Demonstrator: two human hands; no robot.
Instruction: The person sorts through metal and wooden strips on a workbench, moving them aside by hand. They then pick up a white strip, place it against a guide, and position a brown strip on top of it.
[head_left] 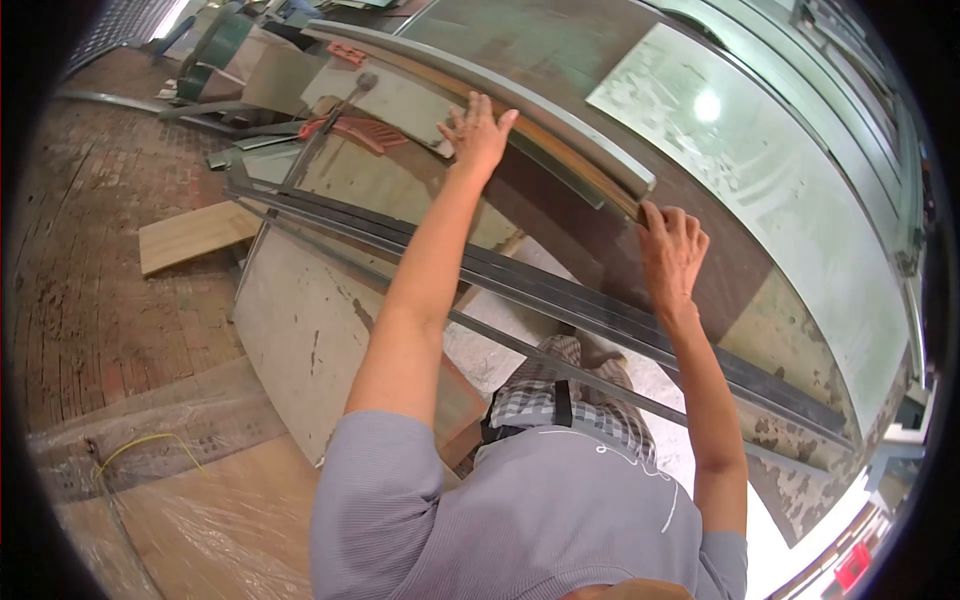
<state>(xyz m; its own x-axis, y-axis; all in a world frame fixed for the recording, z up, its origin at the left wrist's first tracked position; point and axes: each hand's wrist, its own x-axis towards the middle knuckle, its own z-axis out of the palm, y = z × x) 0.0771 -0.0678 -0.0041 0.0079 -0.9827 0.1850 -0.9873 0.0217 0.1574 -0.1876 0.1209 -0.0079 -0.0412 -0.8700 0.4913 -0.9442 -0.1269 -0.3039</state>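
Observation:
A long wood-coloured strip (565, 153) lies along a silvery metal profile (500, 88) across the work table. My left hand (478, 138) rests on the strip with its fingers spread. At the strip's near right end, the bent fingers of my right hand (673, 250) close round its tip; part of the grip is hidden. A narrow greenish strip (560, 172) lies just on the near side. Left of my left hand, a hammer-like tool (350, 96) and a red slatted piece (368, 132) lie on the table.
Dark metal bars (560, 290) run along the table's near side, below my forearms. A large glass-like sheet (740, 140) covers the far right. A wooden board (197, 237) juts out at the left over the brick floor (90, 270). Plastic-wrapped panels (215, 500) stand at lower left.

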